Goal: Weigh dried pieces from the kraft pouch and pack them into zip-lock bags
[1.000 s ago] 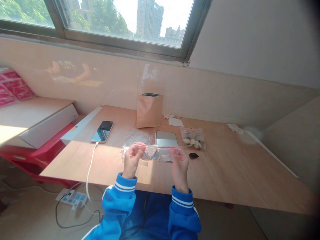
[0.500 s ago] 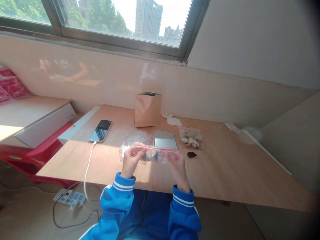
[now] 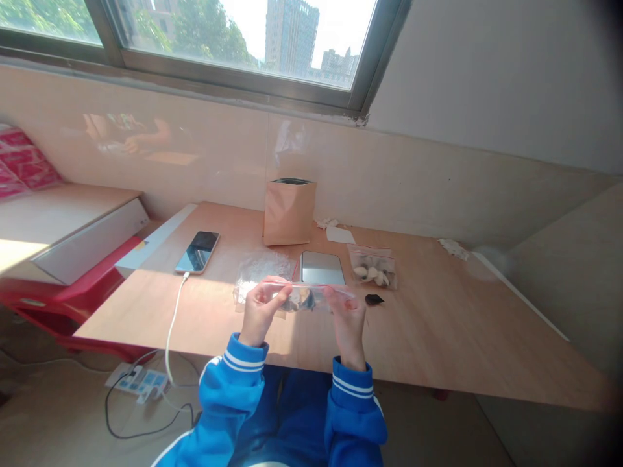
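Note:
A clear zip bag with a red strip along its top hangs between my two hands above the table's front. Dark and pale pieces show inside it, too blurred to name. My left hand pinches the bag's top edge at the left. At the right end of the same edge, my right hand is closed on it. Just behind the bag lies a flat scale with a silver plate. A pile of clear plastic bags rests beyond my left hand. One dark pointed piece lies right of my right hand.
Another zip bag with pale pieces lies right of the scale. Behind stands a brown paper pouch, its top open. On the left a phone is plugged into a white cable. A white card lies near the wall.
Both hands have shifted slightly inward along the zip bag's top edge, the left one to the right. The bag stays held between them, and the view has tilted a little.

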The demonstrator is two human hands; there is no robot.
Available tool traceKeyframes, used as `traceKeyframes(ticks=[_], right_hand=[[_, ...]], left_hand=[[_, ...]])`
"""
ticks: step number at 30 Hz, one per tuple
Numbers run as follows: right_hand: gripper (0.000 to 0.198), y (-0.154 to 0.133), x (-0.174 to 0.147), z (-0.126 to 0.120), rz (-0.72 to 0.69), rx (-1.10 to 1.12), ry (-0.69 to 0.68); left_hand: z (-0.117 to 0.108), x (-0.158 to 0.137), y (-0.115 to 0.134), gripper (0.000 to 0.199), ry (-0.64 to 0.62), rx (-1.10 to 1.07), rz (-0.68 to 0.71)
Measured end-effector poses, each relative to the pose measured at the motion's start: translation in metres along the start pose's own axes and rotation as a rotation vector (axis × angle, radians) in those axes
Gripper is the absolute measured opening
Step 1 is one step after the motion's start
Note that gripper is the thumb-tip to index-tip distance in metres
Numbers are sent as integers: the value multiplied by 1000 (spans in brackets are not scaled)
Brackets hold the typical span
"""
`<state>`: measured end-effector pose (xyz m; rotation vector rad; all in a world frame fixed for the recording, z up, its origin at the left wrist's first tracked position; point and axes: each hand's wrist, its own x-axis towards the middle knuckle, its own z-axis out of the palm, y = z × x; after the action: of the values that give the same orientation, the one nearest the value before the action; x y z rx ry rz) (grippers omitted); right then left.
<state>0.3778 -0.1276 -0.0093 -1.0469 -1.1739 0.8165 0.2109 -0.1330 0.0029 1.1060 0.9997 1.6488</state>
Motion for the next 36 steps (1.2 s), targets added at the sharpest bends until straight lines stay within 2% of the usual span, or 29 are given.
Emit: traceKeyframes(ticks=[7, 15, 27, 32, 36], right_hand=[[25, 1, 1, -2, 75, -33, 9], [20, -7, 0, 5, -14, -33, -14], [22, -12, -3, 7, -53, -40, 64], [22, -8, 0, 5, 3, 19, -49], [31, -10, 1, 4, 66, 106, -194]], left_hand=[[-5, 2, 3, 22, -100, 39, -41], [0, 0, 7, 22, -44, 25, -21], [8, -3, 14, 23, -9, -1, -47], [5, -3, 10, 27, -78, 29, -97], [2, -4, 4, 28, -66, 57, -113]])
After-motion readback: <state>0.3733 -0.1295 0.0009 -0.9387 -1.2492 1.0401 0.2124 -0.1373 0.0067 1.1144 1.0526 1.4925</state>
